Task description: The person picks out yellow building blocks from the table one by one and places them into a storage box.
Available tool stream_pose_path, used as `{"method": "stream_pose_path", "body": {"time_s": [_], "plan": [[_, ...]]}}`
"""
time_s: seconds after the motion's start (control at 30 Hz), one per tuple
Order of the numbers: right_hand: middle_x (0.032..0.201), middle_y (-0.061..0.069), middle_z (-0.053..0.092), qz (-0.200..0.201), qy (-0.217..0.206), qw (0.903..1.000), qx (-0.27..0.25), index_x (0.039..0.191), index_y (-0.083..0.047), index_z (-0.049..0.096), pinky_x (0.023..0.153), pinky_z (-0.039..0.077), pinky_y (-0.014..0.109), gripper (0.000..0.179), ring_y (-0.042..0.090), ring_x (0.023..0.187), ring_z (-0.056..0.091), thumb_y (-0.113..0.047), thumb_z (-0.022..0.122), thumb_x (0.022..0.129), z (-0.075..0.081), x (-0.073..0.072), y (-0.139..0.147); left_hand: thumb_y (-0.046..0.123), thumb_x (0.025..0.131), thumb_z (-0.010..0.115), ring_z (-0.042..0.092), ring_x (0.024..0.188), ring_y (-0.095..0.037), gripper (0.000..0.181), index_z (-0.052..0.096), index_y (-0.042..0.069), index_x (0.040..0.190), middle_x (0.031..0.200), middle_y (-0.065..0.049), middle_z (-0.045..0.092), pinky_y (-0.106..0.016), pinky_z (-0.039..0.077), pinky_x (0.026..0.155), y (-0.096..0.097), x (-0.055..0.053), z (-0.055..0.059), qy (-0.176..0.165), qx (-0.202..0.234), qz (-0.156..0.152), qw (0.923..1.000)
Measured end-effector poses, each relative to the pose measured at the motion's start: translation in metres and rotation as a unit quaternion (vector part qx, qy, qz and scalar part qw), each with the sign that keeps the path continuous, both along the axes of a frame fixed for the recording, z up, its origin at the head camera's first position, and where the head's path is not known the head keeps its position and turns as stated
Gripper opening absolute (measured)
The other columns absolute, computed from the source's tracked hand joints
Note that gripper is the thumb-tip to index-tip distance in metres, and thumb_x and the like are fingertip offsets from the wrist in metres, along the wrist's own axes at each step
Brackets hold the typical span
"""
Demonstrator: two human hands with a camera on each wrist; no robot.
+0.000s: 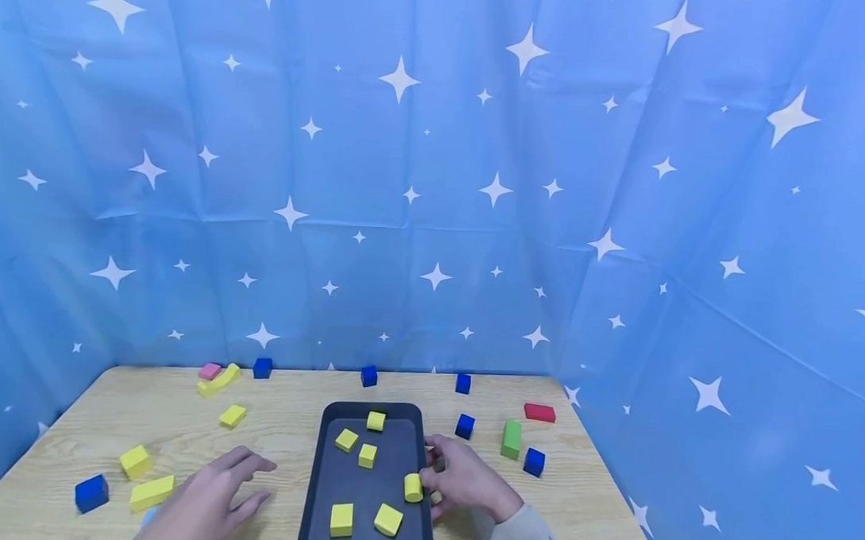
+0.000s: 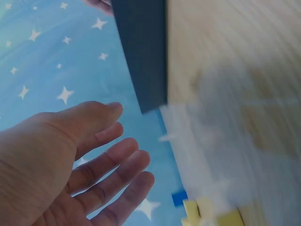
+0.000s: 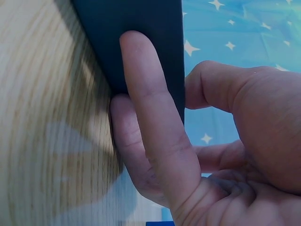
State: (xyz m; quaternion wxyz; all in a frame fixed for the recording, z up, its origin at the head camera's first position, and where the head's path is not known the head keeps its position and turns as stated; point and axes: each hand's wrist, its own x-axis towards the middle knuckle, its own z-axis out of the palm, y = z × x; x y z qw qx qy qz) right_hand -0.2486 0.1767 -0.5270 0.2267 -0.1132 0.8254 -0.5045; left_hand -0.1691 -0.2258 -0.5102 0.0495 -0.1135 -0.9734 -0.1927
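The dark tray (image 1: pixel 375 486) sits on the tabletop (image 1: pixel 291 416) in front of you, its long side running away from your body, between your two hands. Your right hand (image 1: pixel 468 479) has its right wall: thumb at the rim, fingers against the outer face, with one fingertip low near the wood. Your left hand (image 1: pixel 213 497) holds nothing; its fingers are relaxed and a little apart, well short of the left wall.

Six yellow blocks (image 1: pixel 367 456) lie loose on the tray floor, one of them a yellow cylinder (image 1: pixel 414 488) just beside your right thumb. The tray looks thin-walled, stiff and fairly light (metal or hard plastic, you cannot tell which), so it should hold its shape when pinched by the wall. Its smooth face may be a bit slippery, so a firm pinch is better than a light touch. Nothing here seems fragile, but the blocks look light and free to slide, and the cylinder could roll if the floor tips.

The best hold is probably both long walls at matching points, thumbs over the rim and fingers low outside. With the right side alone, expect the far edge to sag or swing.
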Motion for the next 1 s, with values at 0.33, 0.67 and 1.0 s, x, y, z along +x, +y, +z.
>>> {"method": "stream_pose_path", "body": {"time_s": [0.33,0.67,1.0], "plan": [[0.128,0.017,0.069,-0.003,-0.002,1.0000,-0.004,0.170,0.003,0.051,0.068,0.075,0.043,0.068,0.026,0.093,0.080,-0.003,0.072,0.106,-0.002,0.001,-0.001,0.026,0.094,0.098,0.071,0.089,-0.012,0.032,0.084,0.017,0.122,0.112,0.003,0.077,-0.037,0.069,0.078,-0.051,0.003,-0.015,-0.083,-0.024,0.033,0.9957],[0.127,0.016,0.069,-0.002,0.000,1.0000,-0.008,0.171,0.001,0.052,0.067,0.075,0.042,0.068,0.026,0.093,0.079,-0.003,0.072,0.106,0.001,0.002,-0.001,0.032,0.097,0.095,0.062,0.084,0.002,0.036,0.083,0.017,0.126,0.111,0.008,0.074,-0.027,0.065,0.076,-0.092,0.007,-0.028,-0.121,-0.029,-0.010,0.9922],[0.128,0.016,0.069,-0.003,-0.009,1.0000,0.001,0.171,-0.001,0.051,0.068,0.075,0.042,0.068,0.026,0.094,0.079,-0.005,0.072,0.106,0.002,-0.001,0.001,0.027,0.099,0.093,0.052,0.085,0.009,0.035,0.081,0.015,0.130,0.116,0.009,0.072,-0.021,0.057,0.074,-0.109,0.009,-0.032,-0.132,-0.012,-0.066,0.9890]]}}
